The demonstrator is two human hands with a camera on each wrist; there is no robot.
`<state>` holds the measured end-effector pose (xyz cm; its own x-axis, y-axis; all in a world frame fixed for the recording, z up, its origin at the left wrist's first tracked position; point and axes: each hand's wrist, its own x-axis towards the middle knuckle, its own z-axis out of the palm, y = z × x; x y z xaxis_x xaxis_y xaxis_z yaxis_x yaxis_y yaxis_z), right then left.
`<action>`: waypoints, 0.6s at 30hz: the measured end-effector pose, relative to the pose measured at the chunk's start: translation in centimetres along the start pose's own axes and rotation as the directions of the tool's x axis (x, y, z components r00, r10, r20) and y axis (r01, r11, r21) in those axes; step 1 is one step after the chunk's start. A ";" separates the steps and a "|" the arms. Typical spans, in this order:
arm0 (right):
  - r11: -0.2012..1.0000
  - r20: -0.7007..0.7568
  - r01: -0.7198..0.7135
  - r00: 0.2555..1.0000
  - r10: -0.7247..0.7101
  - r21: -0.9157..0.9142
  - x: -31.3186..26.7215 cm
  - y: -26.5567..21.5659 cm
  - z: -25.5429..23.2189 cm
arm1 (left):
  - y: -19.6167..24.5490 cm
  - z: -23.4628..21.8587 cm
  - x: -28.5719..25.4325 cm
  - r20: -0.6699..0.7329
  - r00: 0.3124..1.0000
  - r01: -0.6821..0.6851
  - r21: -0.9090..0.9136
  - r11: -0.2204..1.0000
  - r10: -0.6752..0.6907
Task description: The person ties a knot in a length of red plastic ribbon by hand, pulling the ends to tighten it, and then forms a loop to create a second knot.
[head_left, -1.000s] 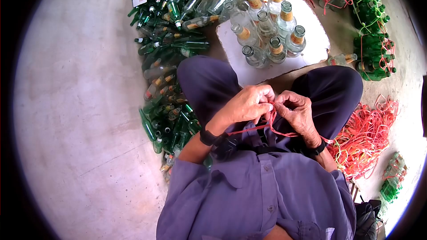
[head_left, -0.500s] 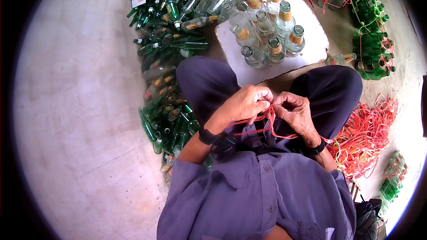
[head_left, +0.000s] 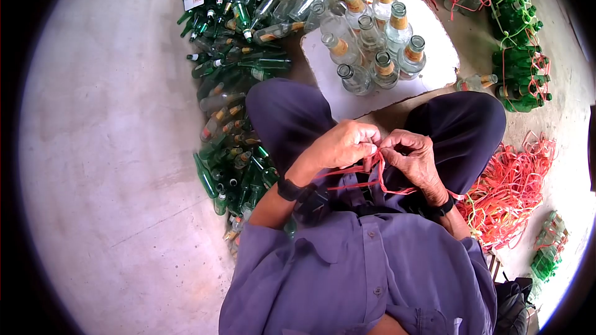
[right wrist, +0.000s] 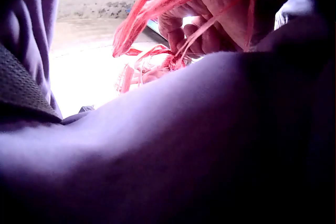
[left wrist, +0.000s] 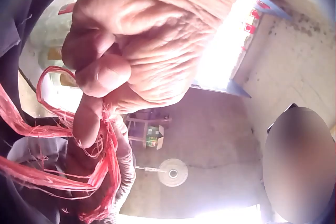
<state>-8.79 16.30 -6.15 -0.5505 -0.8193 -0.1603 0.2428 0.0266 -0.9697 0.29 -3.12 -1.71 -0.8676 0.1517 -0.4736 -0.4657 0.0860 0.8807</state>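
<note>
Over the lap, the left hand [head_left: 349, 144] pinches a red plastic strand [head_left: 381, 177] between thumb and curled fingers. Close beside it the right hand [head_left: 413, 158] pinches the same strand, the two sets of fingertips nearly touching. In the left wrist view, the left hand [left wrist: 139, 40] has its fingers bent at a knotted part of the red strand [left wrist: 107, 153], with loops and loose ends hanging. The right wrist view shows red strand [right wrist: 157, 6] running past the right hand [right wrist: 210, 22]; cloth hides much of that view.
Clear bottles [head_left: 385, 69] stand on a white board [head_left: 434, 56] in front of the knees. Green and clear bottles [head_left: 242, 65] lie heaped at the left. A red strand pile [head_left: 506, 192] and tied green bottles [head_left: 524, 77] are at the right.
Both hands stay nearly in place, with small finger movements. The red strands below the left hand have shifted slightly and now hang a little apart.
</note>
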 end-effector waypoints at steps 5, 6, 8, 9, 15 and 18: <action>0.997 0.002 -0.071 0.997 0.071 0.034 -0.1 0.0 0.3 | -0.2 0.0 -0.1 0.006 1.000 0.013 -0.028 1.000 -0.013; 0.997 0.005 -0.077 0.997 0.077 0.026 -0.1 0.1 0.3 | -0.2 0.0 -0.1 0.006 1.000 0.013 -0.028 1.000 -0.013; 0.995 0.005 -0.093 0.996 0.093 0.042 -0.1 0.5 0.4 | -0.3 0.1 -0.2 -0.024 0.998 0.063 -0.092 0.994 -0.065; 0.992 0.003 -0.108 0.994 0.108 0.058 -0.1 0.7 0.4 | -0.5 0.1 -0.2 -0.025 0.998 0.063 -0.092 0.994 -0.066; 0.992 -0.001 -0.121 0.993 0.121 0.030 -0.1 0.7 0.5 | -0.4 0.9 0.0 -0.148 0.988 0.013 -0.156 0.988 -0.036; 0.991 0.001 -0.119 0.993 0.119 0.053 0.0 0.6 0.5 | 0.0 1.2 0.0 -0.230 0.973 -0.016 -0.101 0.995 -0.008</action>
<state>-8.20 16.03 -6.65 -0.5169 -0.8109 -0.2743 0.3486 0.0933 -0.9326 0.47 -1.98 -1.76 -0.8809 -0.0799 -0.4666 -0.4668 -0.0162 0.8842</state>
